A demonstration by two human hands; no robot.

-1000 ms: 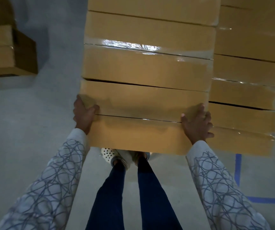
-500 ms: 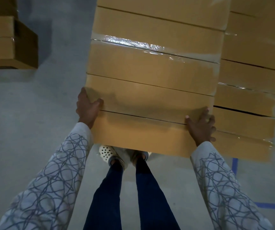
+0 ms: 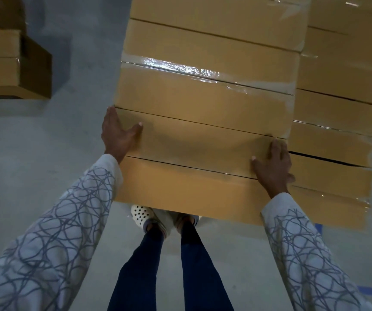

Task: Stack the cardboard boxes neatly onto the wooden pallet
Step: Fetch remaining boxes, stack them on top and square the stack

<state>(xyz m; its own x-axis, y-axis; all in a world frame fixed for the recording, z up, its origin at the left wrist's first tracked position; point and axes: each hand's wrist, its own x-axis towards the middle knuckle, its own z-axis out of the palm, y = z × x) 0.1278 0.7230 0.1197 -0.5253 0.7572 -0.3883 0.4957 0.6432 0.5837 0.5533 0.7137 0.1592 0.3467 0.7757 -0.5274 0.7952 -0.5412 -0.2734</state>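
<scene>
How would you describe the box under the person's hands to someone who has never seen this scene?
Find the left cardboard stack of the two tall ones, standing over the person's shoes. Count up to its second visible box from the bottom. Unlike its neighbours, it has the left hand pressed on one end and the right hand on the other.

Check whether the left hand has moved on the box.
Yes. The left hand slid up the cardboard box's left edge: its fingertips now reach the box's upper seam, which they stopped short of a second ago.
</scene>
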